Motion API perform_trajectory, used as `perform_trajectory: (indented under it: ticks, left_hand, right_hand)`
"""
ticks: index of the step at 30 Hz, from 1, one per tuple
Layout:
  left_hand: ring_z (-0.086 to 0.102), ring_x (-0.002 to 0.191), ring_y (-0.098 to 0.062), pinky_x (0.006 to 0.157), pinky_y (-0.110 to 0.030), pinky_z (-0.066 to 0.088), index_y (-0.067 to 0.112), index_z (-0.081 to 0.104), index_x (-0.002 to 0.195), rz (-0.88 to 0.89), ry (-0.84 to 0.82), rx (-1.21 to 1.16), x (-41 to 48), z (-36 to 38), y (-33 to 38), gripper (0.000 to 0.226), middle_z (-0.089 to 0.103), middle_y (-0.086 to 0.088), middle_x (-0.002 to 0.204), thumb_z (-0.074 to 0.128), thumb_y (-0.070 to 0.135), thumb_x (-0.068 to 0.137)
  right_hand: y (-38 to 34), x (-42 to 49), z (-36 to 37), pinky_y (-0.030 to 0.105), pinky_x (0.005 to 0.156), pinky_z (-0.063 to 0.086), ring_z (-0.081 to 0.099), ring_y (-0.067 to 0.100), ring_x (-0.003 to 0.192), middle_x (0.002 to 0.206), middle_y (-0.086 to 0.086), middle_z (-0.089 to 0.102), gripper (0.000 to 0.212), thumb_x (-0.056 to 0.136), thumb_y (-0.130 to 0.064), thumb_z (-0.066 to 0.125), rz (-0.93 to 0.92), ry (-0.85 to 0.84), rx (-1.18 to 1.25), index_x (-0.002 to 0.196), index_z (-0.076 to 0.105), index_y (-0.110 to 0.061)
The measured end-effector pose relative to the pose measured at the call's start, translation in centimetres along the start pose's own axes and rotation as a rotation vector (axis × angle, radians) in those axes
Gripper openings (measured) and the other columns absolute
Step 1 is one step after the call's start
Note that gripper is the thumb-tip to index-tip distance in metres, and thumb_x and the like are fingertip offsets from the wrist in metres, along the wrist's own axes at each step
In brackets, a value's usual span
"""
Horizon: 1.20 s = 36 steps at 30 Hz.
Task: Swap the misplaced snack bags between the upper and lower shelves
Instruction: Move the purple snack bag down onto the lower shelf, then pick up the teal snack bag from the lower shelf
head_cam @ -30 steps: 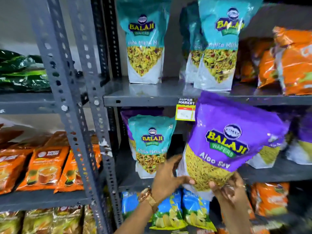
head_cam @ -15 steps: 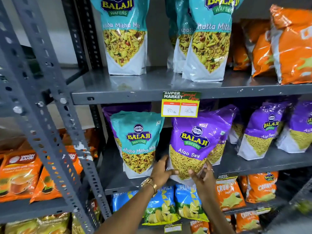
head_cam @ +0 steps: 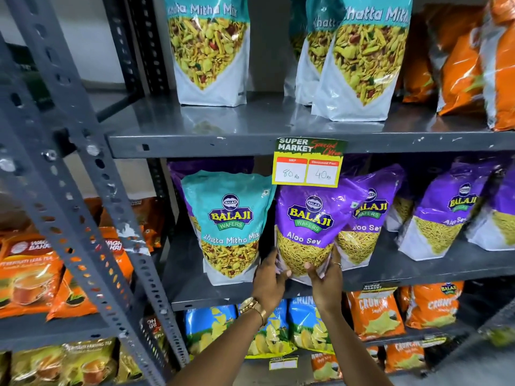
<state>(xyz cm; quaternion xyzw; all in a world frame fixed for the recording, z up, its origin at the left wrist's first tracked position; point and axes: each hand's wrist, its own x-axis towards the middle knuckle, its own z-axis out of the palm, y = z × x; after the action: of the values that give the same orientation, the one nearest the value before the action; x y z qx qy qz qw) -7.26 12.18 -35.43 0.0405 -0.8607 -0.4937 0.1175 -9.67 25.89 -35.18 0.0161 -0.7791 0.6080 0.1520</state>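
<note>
A purple Aloo Sev bag stands upright on the lower shelf, and both my hands hold its bottom. My left hand grips its lower left corner; my right hand grips its lower right. Just to its left stands a teal Khatta Mitha Mix bag among the purple ones. More purple Aloo Sev bags fill the shelf to the right. On the upper shelf stand teal Khatta Mitha Mix bags, with a bare gap between them.
A yellow price tag hangs from the upper shelf's edge above the held bag. Orange bags sit at the upper right. Blue and orange chip bags fill the shelf below. A perforated grey upright and tea packs stand on the left.
The purple bag came down from mid-air in front of the shelves and now stands on the lower shelf beside the teal bag. Both hands moved in with it and still hold its bottom.
</note>
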Motion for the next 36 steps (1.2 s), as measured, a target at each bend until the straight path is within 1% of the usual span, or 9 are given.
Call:
perform_trajectory:
  ticks: [6,10,12,14,17,20,29,32,36]
  left_hand:
    - [0.06,0.095,-0.011,0.083,-0.033,0.05,0.021,0.062,0.108,0.174,0.451,-0.011,-4.3,-3.8,0.0,0.026,0.066,0.007,0.103,0.047,0.036,0.093]
    - [0.041,0.098,-0.008,0.083,-0.028,0.033,0.016,0.047,0.116,0.072,0.727,0.037,-4.3,-6.7,-0.4,0.045,0.048,0.001,0.11,0.047,0.05,0.087]
    - [0.035,0.112,-0.008,0.094,-0.028,0.028,0.011,0.037,0.133,-0.053,0.704,-0.027,-3.4,-8.1,-1.0,0.077,0.042,-0.005,0.127,0.05,0.063,0.078]
    - [0.03,0.138,-0.017,0.115,-0.037,0.025,0.011,0.021,0.147,-0.167,0.571,-0.207,-2.3,-9.5,-2.2,0.101,0.033,-0.008,0.149,0.06,0.066,0.072]
    - [0.05,0.133,-0.024,0.105,-0.024,0.045,0.016,0.03,0.144,-0.232,0.339,-0.405,-1.6,-10.8,-3.3,0.079,0.052,-0.005,0.14,0.075,0.029,0.081]
    - [0.06,0.115,-0.02,0.08,0.002,0.044,0.022,0.046,0.128,-0.184,0.363,-0.259,-2.4,-11.2,-3.6,0.058,0.061,-0.002,0.123,0.077,0.014,0.079]
    - [0.065,0.106,-0.02,0.087,-0.041,0.055,0.03,0.047,0.111,-0.141,0.414,-0.22,-9.7,-11.9,-1.1,0.055,0.067,-0.005,0.114,0.078,0.039,0.066]
    - [0.067,0.105,-0.014,0.085,-0.043,0.057,0.037,0.049,0.107,-0.107,0.374,-0.202,-12.8,-12.6,0.2,0.052,0.069,0.0,0.112,0.078,0.045,0.065]
    - [0.066,0.105,-0.006,0.084,-0.034,0.057,0.031,0.05,0.115,-0.053,0.348,-0.173,-16.6,-14.3,3.0,0.06,0.069,0.008,0.114,0.079,0.046,0.064]
  right_hand:
    - [-1.5,-5.4,2.2,0.035,0.086,0.055,0.065,0.033,0.103,0.108,0.008,0.065,0.028,0.089,-0.014,0.063,-0.045,0.071,0.009,0.117,0.06,-0.011]
    - [-3.3,-4.6,6.1,0.046,0.1,0.05,0.064,0.029,0.116,0.124,0.017,0.067,0.047,0.09,-0.035,0.059,-0.004,-0.28,-0.015,0.126,0.059,-0.005]
    - [-4.4,-3.6,8.0,0.044,0.109,0.044,0.055,0.026,0.13,0.139,0.015,0.058,0.079,0.081,-0.057,0.061,0.047,-0.372,0.032,0.138,0.048,-0.005]
    - [-5.3,-2.8,9.5,0.026,0.105,0.047,0.051,0.02,0.131,0.142,0.008,0.053,0.079,0.081,-0.038,0.07,0.105,-0.434,0.143,0.145,0.036,-0.005]
    - [-5.6,-2.6,10.6,0.007,0.08,0.05,0.056,0.022,0.116,0.122,0.003,0.058,0.053,0.085,0.0,0.065,0.086,-0.483,0.201,0.132,0.041,-0.006]
    - [-5.5,-3.3,10.5,0.004,0.074,0.048,0.064,0.002,0.099,0.109,-0.002,0.061,0.052,0.08,-0.009,0.073,0.074,-0.461,0.216,0.125,0.046,-0.008]
    - [-5.7,-9.0,7.1,0.012,0.079,0.05,0.064,0.024,0.11,0.119,0.011,0.068,0.056,0.078,-0.017,0.077,0.081,-0.42,0.153,0.128,0.053,-0.01]
    - [-6.7,-11.6,5.0,0.024,0.088,0.053,0.066,0.009,0.105,0.114,0.001,0.069,0.053,0.069,-0.039,0.076,0.054,-0.411,0.144,0.117,0.054,-0.03]
    - [-8.9,-14.5,2.0,0.001,0.074,0.044,0.06,-0.019,0.091,0.103,-0.02,0.064,0.045,0.073,-0.036,0.078,-0.036,-0.414,0.115,0.11,0.052,-0.036]
